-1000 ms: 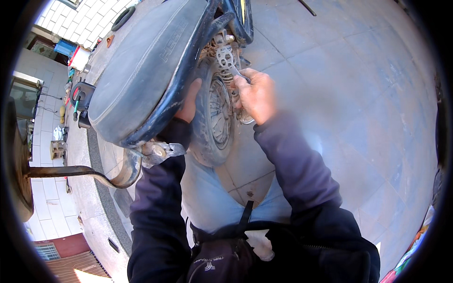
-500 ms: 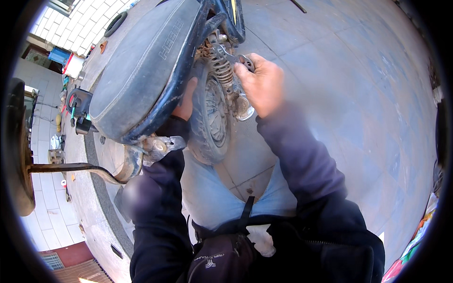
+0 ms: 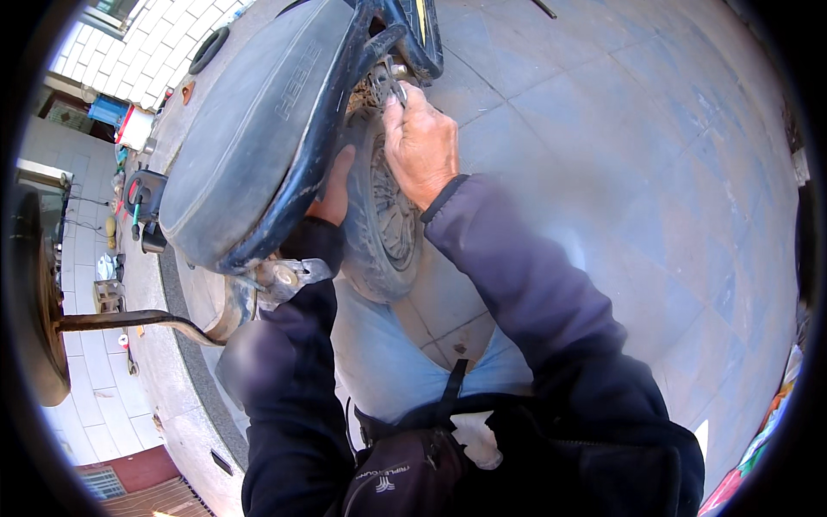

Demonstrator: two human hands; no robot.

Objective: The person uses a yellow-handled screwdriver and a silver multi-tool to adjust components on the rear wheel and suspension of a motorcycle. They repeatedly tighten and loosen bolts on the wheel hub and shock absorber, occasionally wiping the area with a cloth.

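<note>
My right hand is closed on a metal wrench, at the upper shock mount beside the rear wheel. The hand covers the coil spring and part of the wrench. My left hand reaches under the seat, next to the tyre. One stretched-out digit shows there, and its other fingers are hidden behind the seat edge. Above the wheel is the long dark seat of a two-wheeler. A dusty spoked-pattern rim shows below my right wrist.
A curved metal bar with a dark round part juts out at the left. A grey stone ledge runs along that side, with a black container near the seat. A loose tyre lies farther back. Grey floor tiles extend to the right.
My right hand has moved left and slightly up with the wrench, and now hides the spring that showed before. My left hand stays beside the tyre. The view has shifted slightly.
</note>
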